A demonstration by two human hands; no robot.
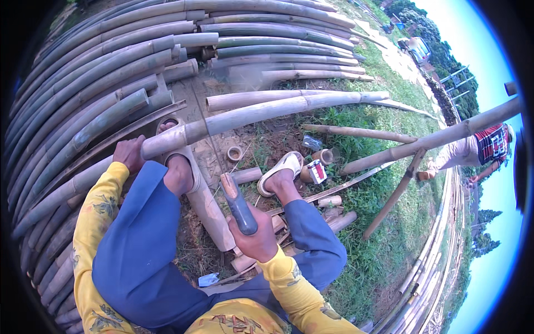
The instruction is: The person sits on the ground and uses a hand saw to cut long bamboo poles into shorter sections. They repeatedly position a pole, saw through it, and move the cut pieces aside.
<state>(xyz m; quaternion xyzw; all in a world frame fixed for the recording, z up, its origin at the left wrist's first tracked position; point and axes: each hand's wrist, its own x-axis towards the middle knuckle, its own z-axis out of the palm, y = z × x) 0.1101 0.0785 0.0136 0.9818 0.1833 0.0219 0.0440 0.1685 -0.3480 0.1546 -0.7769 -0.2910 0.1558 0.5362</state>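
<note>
Two hands are busy here, and both are ours. Our left hand [129, 154] is curled tight around a long bamboo pole [250, 114] near its cut end and holds it steady. Our right hand [257, 240] grips the blue-grey handle of a saw [238, 203], and the thin blade runs up from it and crosses the pole close to the end.

We think we are in the middle of a cut, sawing a short piece off the end of the pole. The next push, we guess, needs the pole held still and the blade kept straight in its line.

Our left foot [179, 173] rests on a thick bamboo log [210, 206] that lies under the pole. Our right foot wears a white sandal [282, 170] on the dirt. Short cut bamboo pieces [334, 201] lie near that foot, and so does a small bamboo ring [235, 153].

A big stack of bamboo poles [100, 72] fills the ground to the left and up top. Off to the right, another person in a red patterned shirt [490, 143] bends by a slanted pole [434, 139]. Our left foot and left hand are both close to the blade, so they are what we must mind most.
</note>
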